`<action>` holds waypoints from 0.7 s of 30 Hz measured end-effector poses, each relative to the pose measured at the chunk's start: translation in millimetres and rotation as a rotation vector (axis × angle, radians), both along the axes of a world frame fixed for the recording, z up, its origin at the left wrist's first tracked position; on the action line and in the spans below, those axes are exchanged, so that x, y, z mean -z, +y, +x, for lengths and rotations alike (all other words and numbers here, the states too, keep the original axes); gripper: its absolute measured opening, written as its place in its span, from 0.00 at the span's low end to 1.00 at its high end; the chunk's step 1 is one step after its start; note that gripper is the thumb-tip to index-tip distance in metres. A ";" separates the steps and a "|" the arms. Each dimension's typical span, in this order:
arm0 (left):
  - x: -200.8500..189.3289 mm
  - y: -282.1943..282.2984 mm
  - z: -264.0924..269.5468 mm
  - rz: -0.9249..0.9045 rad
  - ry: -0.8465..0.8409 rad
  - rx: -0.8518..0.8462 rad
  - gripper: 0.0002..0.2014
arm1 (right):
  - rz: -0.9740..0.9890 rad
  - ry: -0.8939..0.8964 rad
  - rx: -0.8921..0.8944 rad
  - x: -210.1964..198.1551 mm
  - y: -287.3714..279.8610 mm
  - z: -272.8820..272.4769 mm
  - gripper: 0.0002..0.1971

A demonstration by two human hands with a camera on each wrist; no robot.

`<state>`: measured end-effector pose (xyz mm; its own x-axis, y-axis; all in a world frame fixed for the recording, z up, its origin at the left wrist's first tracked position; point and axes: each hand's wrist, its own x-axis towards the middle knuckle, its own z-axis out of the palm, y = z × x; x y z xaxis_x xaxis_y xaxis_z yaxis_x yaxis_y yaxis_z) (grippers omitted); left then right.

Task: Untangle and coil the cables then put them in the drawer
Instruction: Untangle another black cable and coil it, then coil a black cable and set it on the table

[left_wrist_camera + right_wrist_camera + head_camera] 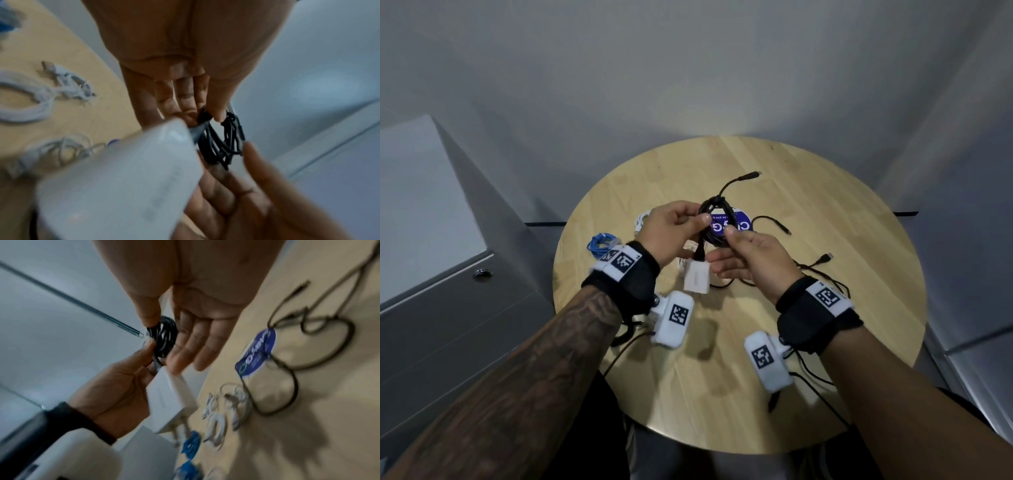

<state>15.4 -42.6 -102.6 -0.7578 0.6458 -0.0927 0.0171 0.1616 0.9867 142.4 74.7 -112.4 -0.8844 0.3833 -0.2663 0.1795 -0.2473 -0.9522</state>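
Grey cabinet (431, 246) with a round lock stands left of the left hand, beside the round wooden worktop (825, 308). Both hands are raised above the worktop centre, close together. Left hand (671, 233) pinches the coiled black cable (717, 219) between thumb and fingers; right hand (753, 260) pinches the same coil with thumb and index finger, remaining fingers extended beneath it. One plug end of the coil sticks up beyond the hands. A white power adapter (697, 279) hangs from the coil, below and between the hands. A loose black cable (822, 270) lies on the worktop under and right of the right hand. Blue sticker (739, 226) sits just beyond the hands, partly hidden by the coil. Blue cable (601, 244), bundled, lies left of the left hand. White cable (642, 221) lies just beyond the left hand; wrist views are blurred, possibly more than one white bundle there.
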 end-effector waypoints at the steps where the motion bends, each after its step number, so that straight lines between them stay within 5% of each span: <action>1: -2.4 4.1 -4.7 -0.025 0.009 -0.009 0.05 | 0.089 -0.026 0.008 -0.1 5.5 -1.2 0.16; 7: -4.3 42.8 -70.7 -0.174 0.027 -0.107 0.06 | 0.778 -0.344 -0.040 27.6 47.5 13.8 0.14; 16: 56.1 85.7 -139.5 -0.559 0.082 -0.058 0.11 | 0.922 -0.556 -0.258 45.9 49.8 19.0 0.19; 21: 83.0 99.6 -158.5 -0.834 0.310 0.010 0.14 | 0.890 -0.546 -0.260 52.0 49.6 13.2 0.19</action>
